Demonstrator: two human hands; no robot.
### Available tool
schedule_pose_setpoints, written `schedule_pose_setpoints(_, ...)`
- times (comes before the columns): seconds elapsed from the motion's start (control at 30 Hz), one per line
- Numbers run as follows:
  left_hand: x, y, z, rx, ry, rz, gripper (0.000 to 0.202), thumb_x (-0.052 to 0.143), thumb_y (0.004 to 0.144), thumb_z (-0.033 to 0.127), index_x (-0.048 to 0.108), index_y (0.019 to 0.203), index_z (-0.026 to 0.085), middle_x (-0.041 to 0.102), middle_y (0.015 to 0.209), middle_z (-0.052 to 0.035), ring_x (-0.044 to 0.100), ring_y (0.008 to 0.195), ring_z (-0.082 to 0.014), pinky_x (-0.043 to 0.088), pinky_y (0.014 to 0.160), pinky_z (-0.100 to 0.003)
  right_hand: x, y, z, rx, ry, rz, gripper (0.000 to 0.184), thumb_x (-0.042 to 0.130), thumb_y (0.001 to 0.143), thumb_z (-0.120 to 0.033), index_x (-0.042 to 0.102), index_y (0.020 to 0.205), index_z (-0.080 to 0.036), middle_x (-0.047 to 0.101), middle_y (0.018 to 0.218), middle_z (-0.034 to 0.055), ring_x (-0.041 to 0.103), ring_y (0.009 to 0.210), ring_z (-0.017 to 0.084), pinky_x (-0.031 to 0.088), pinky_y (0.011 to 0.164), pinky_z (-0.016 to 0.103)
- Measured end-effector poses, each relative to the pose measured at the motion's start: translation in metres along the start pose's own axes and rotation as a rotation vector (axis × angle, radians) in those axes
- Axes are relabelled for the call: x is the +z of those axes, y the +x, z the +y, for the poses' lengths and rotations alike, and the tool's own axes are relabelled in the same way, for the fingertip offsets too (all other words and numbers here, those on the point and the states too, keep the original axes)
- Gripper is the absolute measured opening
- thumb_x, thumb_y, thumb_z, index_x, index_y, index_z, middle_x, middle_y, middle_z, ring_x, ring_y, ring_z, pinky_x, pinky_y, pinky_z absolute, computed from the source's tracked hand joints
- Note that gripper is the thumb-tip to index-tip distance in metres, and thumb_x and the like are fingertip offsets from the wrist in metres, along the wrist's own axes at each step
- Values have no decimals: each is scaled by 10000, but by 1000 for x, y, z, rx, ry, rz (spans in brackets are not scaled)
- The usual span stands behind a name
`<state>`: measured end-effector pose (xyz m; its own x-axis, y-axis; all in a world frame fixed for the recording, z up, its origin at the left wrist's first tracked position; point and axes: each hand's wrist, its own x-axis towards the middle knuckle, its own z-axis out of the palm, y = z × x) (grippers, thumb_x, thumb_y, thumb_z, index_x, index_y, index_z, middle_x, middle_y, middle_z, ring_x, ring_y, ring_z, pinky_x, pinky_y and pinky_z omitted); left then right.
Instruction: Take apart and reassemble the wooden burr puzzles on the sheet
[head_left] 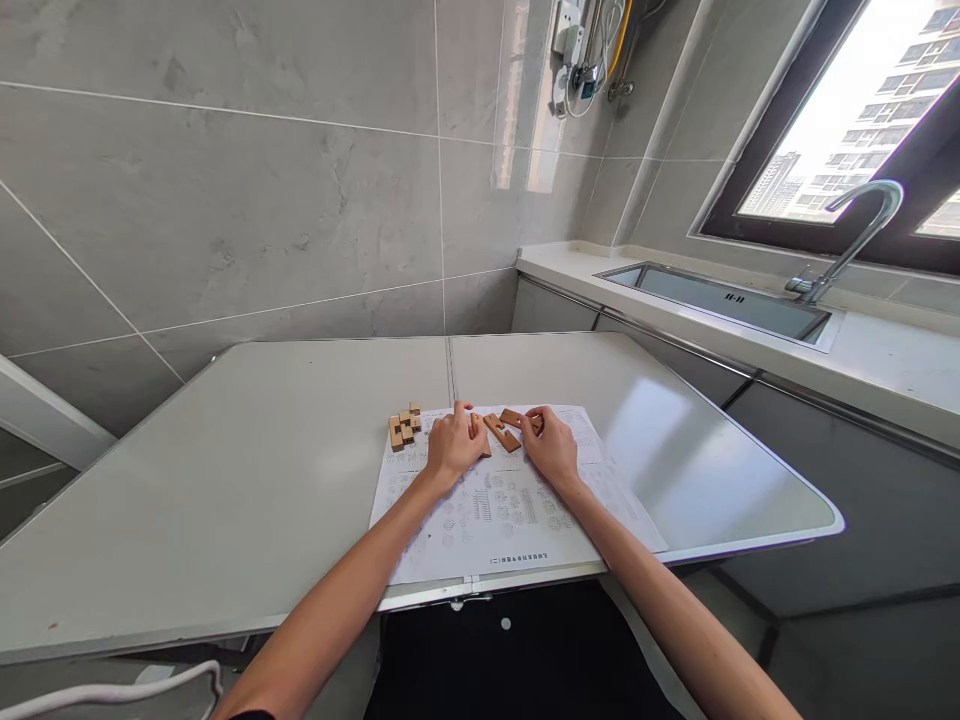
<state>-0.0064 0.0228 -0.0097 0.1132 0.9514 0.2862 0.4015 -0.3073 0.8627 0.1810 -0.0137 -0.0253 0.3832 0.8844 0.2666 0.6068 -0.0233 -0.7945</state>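
Observation:
My left hand (452, 445) rests over the printed sheet, its fingers bent around a flat wooden puzzle piece (485, 449) that is partly covered by them. Between my hands lies a notched wooden puzzle piece (502, 434), flat on the paper. My right hand (553, 447) has thumb and fingers closed on another flat wooden puzzle piece (511, 416), whose left end sticks out. To the left of my left hand, a cluster of small wooden pieces (403, 430) sits at the sheet's far left corner. The paper sheet (465, 545) carries rows of small diagrams.
Under the sheet is a white folding table (225, 480) with a seam down its middle. A tiled wall (300, 220) rises behind it. Along the right runs a counter (885, 370) with a sink (705, 300) and a faucet (862, 240) below a window.

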Motion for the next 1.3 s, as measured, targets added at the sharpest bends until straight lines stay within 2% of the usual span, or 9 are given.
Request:
schedule_pose_setpoints(0.2,2,-1,1,51,13,10,197,708,826,248,647,1013,244,451,532,35,577,751,-289,358,929,-391,3,0,4,-33,10,-54,169,610,944,-420,610,864,-270,734,845,36,632,816,250,339,653,334)
schedule_pose_setpoints(0.4,5,-2,-4,128,152,-44,231,683,859,241,654,1087,222,528,608,-17,614,871,-344,369,985,-444,4,-2,4,-82,2,-81,194,619,947,-438,634,861,-265,710,840,47,602,802,251,338,669,345)
schedule_pose_setpoints(0.5,5,-4,-3,207,202,-57,205,623,905,251,649,1104,212,647,841,-93,601,965,-340,379,983,-455,5,-3,6,-124,2,-81,240,602,963,-469,631,842,-264,697,826,52,591,817,259,344,690,354)
schedule_pose_setpoints(0.6,4,-6,4,312,238,-111,197,573,945,270,646,1116,204,651,1101,-138,559,1087,-336,389,997,-469,7,-2,9,-173,-19,-96,277,556,992,-475,636,836,-260,701,863,67,591,873,272,374,756,375)
schedule_pose_setpoints(0.8,3,-11,13,466,200,-273,355,711,892,412,654,1190,227,604,1295,-137,484,1267,-356,351,1103,-519,8,-1,7,-217,-19,-179,426,423,1058,-476,690,820,-245,687,961,107,594,1015,289,414,892,404)
schedule_pose_setpoints(0.93,2,-10,7,524,326,-325,368,689,918,435,636,1220,232,617,1343,-114,491,1310,-331,358,1145,-523,5,-4,0,-267,25,-284,462,406,1070,-458,703,789,-244,672,972,92,605,1025,266,433,916,390)
schedule_pose_setpoints(1.0,1,-7,4,525,400,-328,324,637,955,434,636,1205,230,627,1345,-100,508,1307,-310,395,1133,-505,4,-6,-3,-277,33,-302,452,408,1070,-447,709,801,-242,670,978,85,612,1018,256,443,914,384)
schedule_pose_setpoints(1.17,-5,1,-1,520,513,-291,301,575,971,350,639,1238,229,635,1345,-86,530,1296,-287,434,1128,-483,4,-5,-2,-248,75,-240,313,456,1047,-422,711,1101,-247,690,1045,76,632,977,241,466,913,386)
schedule_pose_setpoints(1.3,-10,7,-7,487,573,-224,305,534,966,279,648,1244,226,631,1373,-77,530,1286,-284,438,1121,-479,5,-3,-1,-244,73,-231,279,475,1032,-417,684,1024,-232,698,1015,73,632,935,237,473,898,392)
